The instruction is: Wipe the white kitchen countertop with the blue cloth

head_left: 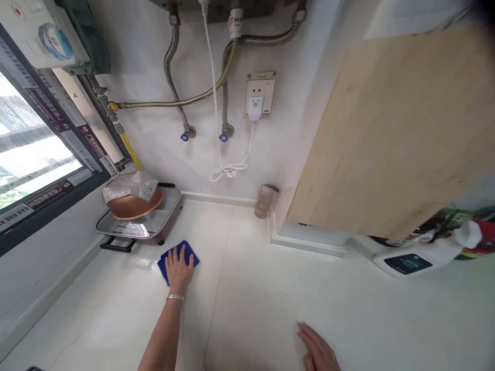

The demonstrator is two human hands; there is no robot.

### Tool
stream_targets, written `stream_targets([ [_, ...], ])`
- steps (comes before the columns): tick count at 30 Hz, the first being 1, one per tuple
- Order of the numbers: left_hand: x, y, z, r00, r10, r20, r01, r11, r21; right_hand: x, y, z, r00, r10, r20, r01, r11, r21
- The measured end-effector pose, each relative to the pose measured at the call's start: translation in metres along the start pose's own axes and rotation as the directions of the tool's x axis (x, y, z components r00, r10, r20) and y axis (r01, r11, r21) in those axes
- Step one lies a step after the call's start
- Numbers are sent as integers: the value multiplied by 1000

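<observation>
My left hand [179, 270] lies flat with fingers spread on a blue cloth [164, 265], pressing it against the white tiled surface [247, 288]. A bracelet circles that wrist. Just beyond the cloth stands an electric griddle [170, 216] with black handles. On it sits a copper-coloured pan [135, 206], partly covered by silvery bubble wrap [131, 186]. At the bottom edge, partly out of view, my right hand [317, 350] hovers or rests near the surface. Its fingers are extended and close together, with nothing visible in them.
A brownish tumbler [264, 201] stands in the back corner. At right, a wooden board [394, 134] juts out above a white bottle [421, 257] and colourful packages. A plugged-in white cord [216, 129], metal hoses [170, 62] and valves line the wall. A window [34, 139] is at left.
</observation>
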State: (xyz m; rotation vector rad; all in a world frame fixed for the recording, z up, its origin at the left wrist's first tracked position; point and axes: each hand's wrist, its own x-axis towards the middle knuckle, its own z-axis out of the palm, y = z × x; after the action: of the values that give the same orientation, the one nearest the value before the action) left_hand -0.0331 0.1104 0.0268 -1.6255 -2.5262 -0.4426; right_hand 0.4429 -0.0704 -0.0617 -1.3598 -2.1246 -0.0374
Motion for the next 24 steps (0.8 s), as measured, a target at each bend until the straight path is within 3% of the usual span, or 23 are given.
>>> stream_targets([
  [7, -82, -8, -14, 998, -54, -19, 56, 995, 84, 2, -5, 5, 999, 28, -22, -26, 997, 78],
  [12, -142, 7, -14, 997, 7, -75, 2, 993, 119, 7, -11, 0, 998, 41, -45, -35, 992, 124],
  [18, -204, 59, -14, 981, 161, -110, -154, 986, 69, 11, -18, -12, 999, 32, -15, -30, 991, 131],
  [24, -243, 129, -15, 906, 412, -95, -412, 911, 25, 13, -21, -17, 998, 64, 21, -66, 984, 163],
])
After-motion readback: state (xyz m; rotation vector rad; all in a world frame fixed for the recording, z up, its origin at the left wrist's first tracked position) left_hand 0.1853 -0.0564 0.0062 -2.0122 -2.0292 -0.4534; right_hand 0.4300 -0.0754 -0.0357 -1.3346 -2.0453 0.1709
